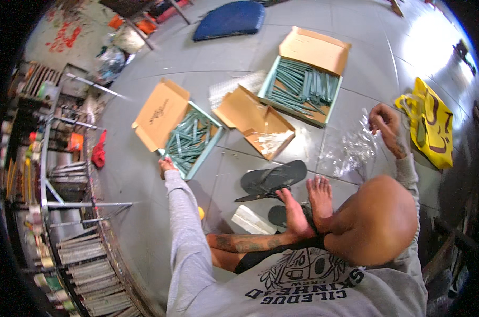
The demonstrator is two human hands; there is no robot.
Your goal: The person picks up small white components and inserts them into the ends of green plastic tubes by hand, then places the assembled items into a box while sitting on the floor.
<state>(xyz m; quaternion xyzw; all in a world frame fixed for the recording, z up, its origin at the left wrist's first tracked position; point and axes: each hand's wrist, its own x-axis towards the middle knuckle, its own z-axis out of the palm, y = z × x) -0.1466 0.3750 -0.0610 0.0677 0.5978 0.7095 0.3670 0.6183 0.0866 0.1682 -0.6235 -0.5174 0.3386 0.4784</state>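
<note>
My left hand (166, 165), in a grey sleeve, reaches out to the near corner of a teal box (210, 148) filled with several dark green sticks (189, 138). The hand touches that corner; I cannot tell whether its fingers grip anything. The box's cardboard lid (160, 113) lies folded open to the left. My right hand (387, 126) is raised at the right and pinches the top of a crumpled clear plastic bag (353, 150), which trails down to the floor. My crossed bare feet (308, 206) rest between the two arms.
A second teal box of green sticks (302, 87) stands farther back, and an open cardboard box (255, 121) lies between the two. Black flip-flops (273, 177) and a white block (252, 221) lie near my feet. There is a yellow bag (432, 121) at the right and a metal shelf rack (65, 222) at the left.
</note>
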